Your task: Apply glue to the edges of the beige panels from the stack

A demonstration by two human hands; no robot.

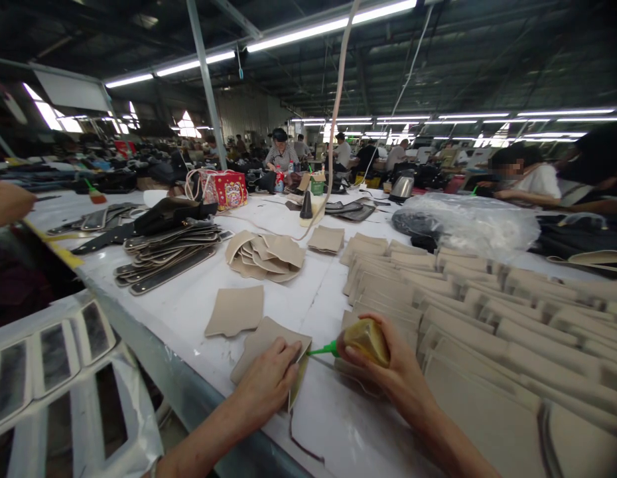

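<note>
My right hand [395, 362] is wrapped round a squeeze bottle of yellowish glue [367, 341], tipped on its side. Its green nozzle [322, 349] points left, with the tip at the edge of a beige leather-like piece [263, 342]. On that piece lies my left hand [273, 369], fingers bent over its right part and holding it at the table's front; the thumb is hidden. A yellowish strip shows below the fingers. Just behind is another flat beige piece [235, 311]. Farther back sits a loose heap of similar pieces [265, 255].
Rows of overlapping beige pieces [468, 332] cover the right side of the white table [179, 318]. Dark strips [166, 255] are stacked at left. Behind stand a black cone [306, 204], clear plastic bag [478, 222] and metal kettle [402, 186]. Co-workers sit beyond; an arm [10, 202] shows far left.
</note>
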